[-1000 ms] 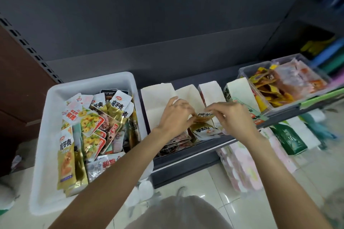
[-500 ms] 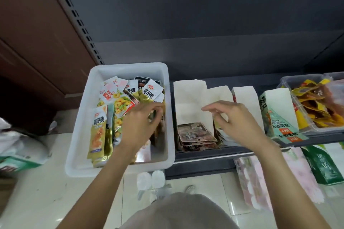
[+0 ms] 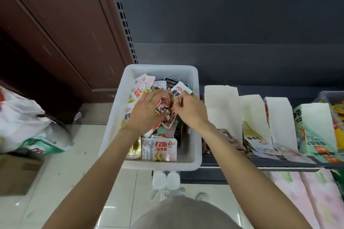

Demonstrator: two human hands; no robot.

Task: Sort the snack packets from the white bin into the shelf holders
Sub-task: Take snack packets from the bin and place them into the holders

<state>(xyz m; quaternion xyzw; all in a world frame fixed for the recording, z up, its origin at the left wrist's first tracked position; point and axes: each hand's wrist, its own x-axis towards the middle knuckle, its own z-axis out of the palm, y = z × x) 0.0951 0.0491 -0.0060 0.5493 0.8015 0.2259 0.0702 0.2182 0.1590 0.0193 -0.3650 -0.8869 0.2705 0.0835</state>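
The white bin (image 3: 113, 117) stands on the floor left of the shelf, holding several mixed snack packets (image 3: 158, 148). Both hands are over the bin's middle. My left hand (image 3: 144, 111) grips a brown-and-red snack packet (image 3: 166, 110) lifted above the pile. My right hand (image 3: 189, 110) pinches the same packet's right edge. White cardboard shelf holders (image 3: 221, 106) stand in a row on the dark shelf to the right; the nearest ones hold brown packets (image 3: 229, 138) and gold-and-white packets (image 3: 257, 140).
A green-printed holder (image 3: 314, 130) and a clear tub of yellow packets (image 3: 337, 109) sit further right on the shelf. Pink packs (image 3: 305, 195) lie below the shelf. A white and green plastic bag (image 3: 26, 126) and a cardboard sheet (image 3: 16, 173) lie on the tiled floor at left.
Both hands left the shelf holders and moved left into the bin. The left hand arrived first, then the right joined it, and they now hold up a brown-and-red packet.
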